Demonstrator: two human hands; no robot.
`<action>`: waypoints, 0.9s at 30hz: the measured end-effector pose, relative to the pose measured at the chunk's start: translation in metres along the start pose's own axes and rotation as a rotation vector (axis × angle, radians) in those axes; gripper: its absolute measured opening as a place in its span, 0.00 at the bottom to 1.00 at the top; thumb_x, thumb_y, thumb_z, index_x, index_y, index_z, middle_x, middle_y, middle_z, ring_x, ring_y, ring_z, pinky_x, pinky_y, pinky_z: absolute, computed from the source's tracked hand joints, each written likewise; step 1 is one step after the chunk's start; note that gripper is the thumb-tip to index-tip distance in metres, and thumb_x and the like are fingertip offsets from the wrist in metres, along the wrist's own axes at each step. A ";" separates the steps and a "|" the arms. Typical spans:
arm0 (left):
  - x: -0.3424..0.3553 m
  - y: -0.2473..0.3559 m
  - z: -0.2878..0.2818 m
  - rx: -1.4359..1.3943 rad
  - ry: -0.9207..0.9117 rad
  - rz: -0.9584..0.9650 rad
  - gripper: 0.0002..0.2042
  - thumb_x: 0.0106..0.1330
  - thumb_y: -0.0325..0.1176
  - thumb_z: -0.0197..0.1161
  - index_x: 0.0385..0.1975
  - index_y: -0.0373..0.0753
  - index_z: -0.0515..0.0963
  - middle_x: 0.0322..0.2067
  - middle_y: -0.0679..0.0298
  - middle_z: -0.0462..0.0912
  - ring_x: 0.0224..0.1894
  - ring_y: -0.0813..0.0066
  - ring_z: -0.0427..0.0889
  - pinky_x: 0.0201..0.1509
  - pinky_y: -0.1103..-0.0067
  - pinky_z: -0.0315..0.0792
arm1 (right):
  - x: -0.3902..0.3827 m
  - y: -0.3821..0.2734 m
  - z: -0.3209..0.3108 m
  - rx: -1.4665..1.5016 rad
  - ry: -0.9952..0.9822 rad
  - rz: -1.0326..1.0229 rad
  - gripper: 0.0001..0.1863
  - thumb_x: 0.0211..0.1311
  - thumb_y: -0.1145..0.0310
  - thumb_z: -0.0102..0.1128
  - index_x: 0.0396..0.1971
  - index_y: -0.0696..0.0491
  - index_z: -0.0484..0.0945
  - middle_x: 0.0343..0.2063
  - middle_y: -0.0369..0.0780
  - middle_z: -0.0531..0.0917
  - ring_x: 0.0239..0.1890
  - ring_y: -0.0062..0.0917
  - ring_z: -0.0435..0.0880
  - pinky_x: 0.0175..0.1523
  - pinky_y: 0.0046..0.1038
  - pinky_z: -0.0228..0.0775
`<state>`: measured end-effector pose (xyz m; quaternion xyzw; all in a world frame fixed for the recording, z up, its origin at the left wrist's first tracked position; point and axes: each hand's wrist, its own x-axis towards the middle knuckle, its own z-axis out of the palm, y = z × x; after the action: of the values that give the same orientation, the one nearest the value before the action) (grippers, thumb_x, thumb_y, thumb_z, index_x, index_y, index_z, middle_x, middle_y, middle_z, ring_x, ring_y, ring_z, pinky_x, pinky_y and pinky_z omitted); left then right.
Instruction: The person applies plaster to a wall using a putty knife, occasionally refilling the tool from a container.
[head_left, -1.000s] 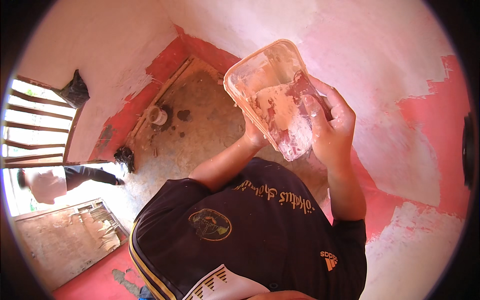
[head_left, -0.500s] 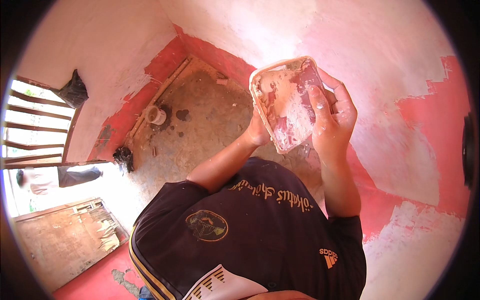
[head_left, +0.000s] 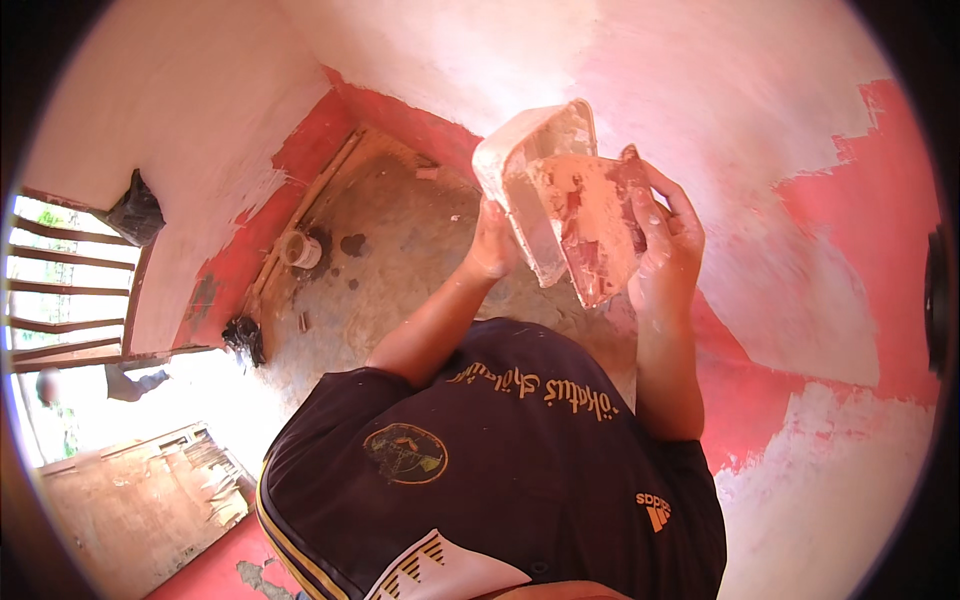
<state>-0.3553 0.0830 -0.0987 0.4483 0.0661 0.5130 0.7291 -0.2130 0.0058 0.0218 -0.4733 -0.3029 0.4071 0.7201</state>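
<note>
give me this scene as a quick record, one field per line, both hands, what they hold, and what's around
left hand: holds the rectangular plastic tub, tilted
right hand: grips the paste-smeared flat plate, thumb on its near face
plate and tub: overlap in this view; contact unclear
floor: small bucket by the wall base, dark stains beside it
walls: red-pink, partly covered in a whitish coat
window bars: black plastic bag at their upper corner
doorway: bright; another person partly visible
</note>
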 end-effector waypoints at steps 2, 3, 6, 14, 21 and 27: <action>0.004 0.011 0.002 -0.031 -0.017 0.010 0.43 0.64 0.67 0.46 0.68 0.37 0.51 0.63 0.54 0.63 0.63 0.62 0.67 0.65 0.63 0.64 | -0.002 -0.003 -0.008 -0.117 0.012 -0.040 0.18 0.65 0.73 0.57 0.52 0.65 0.72 0.38 0.43 0.84 0.39 0.19 0.81 0.45 0.20 0.73; 0.005 0.018 0.001 -0.095 -0.067 -0.021 0.44 0.65 0.67 0.43 0.68 0.35 0.50 0.63 0.53 0.63 0.63 0.62 0.66 0.66 0.63 0.63 | -0.005 -0.004 -0.011 -0.229 0.024 -0.079 0.17 0.65 0.73 0.57 0.52 0.64 0.72 0.38 0.42 0.84 0.40 0.18 0.81 0.45 0.20 0.72; 0.010 0.017 -0.005 -0.320 -0.065 -0.142 0.48 0.59 0.70 0.50 0.67 0.33 0.51 0.61 0.52 0.64 0.63 0.63 0.67 0.64 0.64 0.65 | -0.025 -0.005 -0.004 -0.363 -0.003 -0.106 0.17 0.65 0.75 0.57 0.52 0.64 0.72 0.38 0.41 0.84 0.40 0.16 0.80 0.44 0.18 0.71; 0.025 0.028 -0.006 -0.071 -0.132 -0.056 0.49 0.57 0.70 0.54 0.67 0.33 0.51 0.61 0.52 0.65 0.61 0.64 0.68 0.63 0.65 0.67 | -0.046 0.014 0.022 -0.336 -0.026 -0.151 0.17 0.65 0.78 0.54 0.53 0.66 0.71 0.41 0.40 0.81 0.42 0.14 0.77 0.47 0.16 0.69; 0.026 0.036 0.000 0.012 -0.169 -0.047 0.51 0.54 0.69 0.58 0.66 0.33 0.52 0.61 0.53 0.65 0.61 0.64 0.70 0.62 0.65 0.68 | -0.042 0.012 0.021 -0.166 -0.037 -0.011 0.16 0.66 0.77 0.53 0.52 0.66 0.70 0.38 0.41 0.82 0.39 0.14 0.79 0.44 0.16 0.70; 0.022 0.033 -0.003 -0.038 -0.124 -0.059 0.52 0.49 0.66 0.66 0.66 0.33 0.54 0.58 0.54 0.68 0.58 0.66 0.73 0.60 0.67 0.70 | -0.036 0.015 0.021 0.010 -0.039 0.088 0.16 0.67 0.75 0.53 0.52 0.65 0.70 0.39 0.44 0.83 0.39 0.16 0.81 0.44 0.18 0.73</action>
<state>-0.3695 0.1046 -0.0692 0.4633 0.0244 0.4636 0.7549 -0.2527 -0.0134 0.0140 -0.4745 -0.2939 0.4491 0.6978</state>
